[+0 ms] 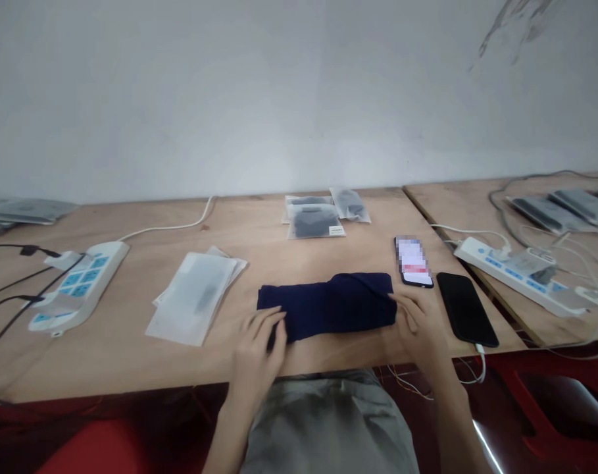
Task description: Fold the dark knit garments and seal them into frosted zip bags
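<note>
A folded navy-blue piece of fabric (335,306) lies crosswise near the front edge of the wooden table; its exact kind does not show. At its left end, my left hand (256,342) has curled fingers and thumb closed on the lower corner. My right hand (420,326) grips the right end, with its fingertips at the fabric's edge. Left of the fabric lie frosted plastic bags (193,296), stacked askew. Behind it, several packed frosted bags (313,220) with dark contents rest near the wall, one bearing a white label.
A lit phone (414,261) and a dark phone (466,309) on a charging cable lie to the right. Power strips with cables stand at left (81,286) and right (520,276). More packed bags (560,207) are at far right, others (27,210) far left.
</note>
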Tool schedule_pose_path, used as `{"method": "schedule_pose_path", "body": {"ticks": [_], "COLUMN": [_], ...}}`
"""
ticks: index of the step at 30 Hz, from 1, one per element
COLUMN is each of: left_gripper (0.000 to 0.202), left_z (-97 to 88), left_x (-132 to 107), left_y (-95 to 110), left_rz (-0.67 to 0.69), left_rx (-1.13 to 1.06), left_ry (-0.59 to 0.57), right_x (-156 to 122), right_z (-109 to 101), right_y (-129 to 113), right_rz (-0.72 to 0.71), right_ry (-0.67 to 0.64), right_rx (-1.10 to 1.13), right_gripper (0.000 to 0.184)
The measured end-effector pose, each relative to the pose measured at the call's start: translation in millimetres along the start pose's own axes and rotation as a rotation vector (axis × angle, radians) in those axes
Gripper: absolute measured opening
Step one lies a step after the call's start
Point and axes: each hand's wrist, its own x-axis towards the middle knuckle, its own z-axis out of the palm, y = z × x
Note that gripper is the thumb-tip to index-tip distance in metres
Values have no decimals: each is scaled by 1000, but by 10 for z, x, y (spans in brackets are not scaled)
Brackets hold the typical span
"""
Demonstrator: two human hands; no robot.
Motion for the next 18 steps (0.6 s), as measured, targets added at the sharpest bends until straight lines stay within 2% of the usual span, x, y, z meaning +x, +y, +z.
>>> {"method": "schedule_pose_path", "body": {"ticks": [2,6,8,10,12,15,18], "left_gripper": [22,27,27,28,30,41,47], "left_z": [224,830,1087,1237,1250,1038,707], "left_x": [218,551,661,743,802,838,783], "left_y": [217,588,666,676,650,612,616], "left_rz": [7,94,41,-33,-62,-93,-347], "left_rx": [-78,-91,-126,-172,-221,-327,-629], "left_ry": [-132,-390,-460,-492,-507,-534,-580], "right_x": [277,733,856,914,923,874,766], "right_z": [49,260,337,341,259,35,-136], "right_y": [-21,101,168,176,106,-130,-455], "right_rz": [-76,-185,-191,-193,-174,-74,58], "right_ry": [-103,-307,-352,-365,-382,-405,-358], "right_rx": [31,45,13,-20,-49,-90,16], "right_gripper": [38,42,35,23,11,8,14]}}
